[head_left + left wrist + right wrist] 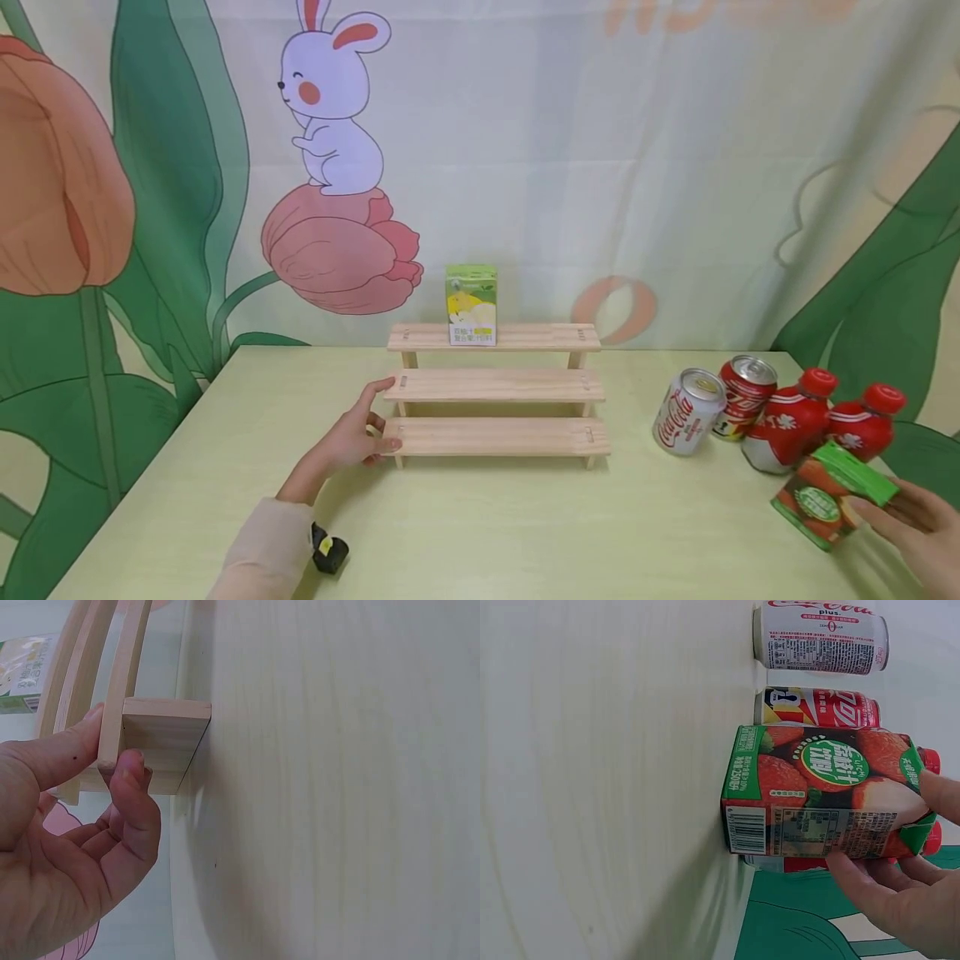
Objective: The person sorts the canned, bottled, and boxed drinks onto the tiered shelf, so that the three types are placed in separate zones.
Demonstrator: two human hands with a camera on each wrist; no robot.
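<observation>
My left hand grips the left end of a three-step wooden shelf. In the left wrist view, thumb and a finger pinch the end of a wooden board. A green and yellow juice carton stands upright on the top step, left of its middle. At the right, my right hand holds a red and green juice carton with fruit pictures, tilted in the head view. Close up in the right wrist view, fingers and thumb are on the sides of this carton.
Behind the held carton stand a white Coca-Cola can, a red can and two red-capped bottles, partly hidden. A small black object is at my left wrist. A printed curtain hangs behind the table.
</observation>
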